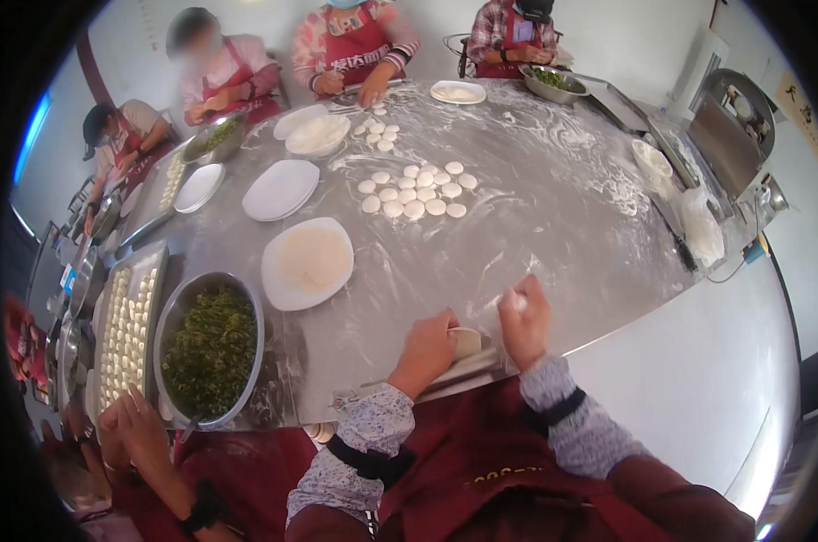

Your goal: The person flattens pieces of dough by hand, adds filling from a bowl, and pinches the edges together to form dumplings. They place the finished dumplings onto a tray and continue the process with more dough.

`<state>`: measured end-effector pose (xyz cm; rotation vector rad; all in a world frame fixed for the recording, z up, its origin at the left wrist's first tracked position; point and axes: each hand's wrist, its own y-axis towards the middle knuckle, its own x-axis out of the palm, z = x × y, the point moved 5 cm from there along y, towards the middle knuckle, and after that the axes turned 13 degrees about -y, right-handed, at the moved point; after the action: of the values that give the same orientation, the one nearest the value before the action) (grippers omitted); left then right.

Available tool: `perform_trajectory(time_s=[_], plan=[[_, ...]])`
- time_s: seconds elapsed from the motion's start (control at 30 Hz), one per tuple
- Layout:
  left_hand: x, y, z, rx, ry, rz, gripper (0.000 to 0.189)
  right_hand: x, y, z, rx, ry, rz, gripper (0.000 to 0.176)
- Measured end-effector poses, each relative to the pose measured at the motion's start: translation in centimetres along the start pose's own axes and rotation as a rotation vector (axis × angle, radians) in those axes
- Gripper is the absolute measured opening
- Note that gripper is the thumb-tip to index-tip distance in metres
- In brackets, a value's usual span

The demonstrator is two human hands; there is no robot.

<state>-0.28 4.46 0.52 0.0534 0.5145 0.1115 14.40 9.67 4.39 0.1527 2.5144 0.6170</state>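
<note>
A big metal bowl (212, 278), full of chopped greens (208, 348), sits on a shiny table (517, 244) dusty with flour. Well to the right of the bowl, the person's left hand (425, 354) has bent fingers and pinches the edge of a flat, pale piece of dough (466, 341). A little farther right of the bowl, the right hand (526, 323) is curled up. Something white shows by its thumb, but it is too blurry to tell what it is or if the hand grips it. Past the bowl and to its right lie lots of small dough circles (407, 195). Closer to the bowl, up and right of it, is a white plate (271, 262) with pale powder on it. Just left of the bowl is a long tray (158, 264) with rows of little white lumps (124, 339). Near the bowl's lower left edge is a co-worker's hand (142, 438).
</note>
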Motion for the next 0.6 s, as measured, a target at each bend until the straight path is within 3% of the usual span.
perform_trajectory(time_s=[0.2,0.37,0.43,0.53,0.6], plan=[[0.7,0.8,1.3,0.059,0.062,0.108,0.014,4.3,3.3,-0.3,-0.003,-0.093,0.043,0.013],[0.3,0.6,-0.2,0.099,0.092,0.027,0.015,0.5,-0.4,1.5,0.037,0.034,-0.031,0.013],[-0.2,0.0,-0.2,0.025,-0.043,0.031,0.014,0.1,-1.0,1.2,0.089,0.117,-0.046,0.012],[0.6,0.0,0.7,0.029,0.027,0.026,0.014,2.1,1.8,-0.3,-0.058,-0.044,0.042,0.012],[0.9,0.4,1.0,0.033,0.076,0.072,0.015,3.6,2.9,0.0,-0.049,-0.073,0.046,0.012]])
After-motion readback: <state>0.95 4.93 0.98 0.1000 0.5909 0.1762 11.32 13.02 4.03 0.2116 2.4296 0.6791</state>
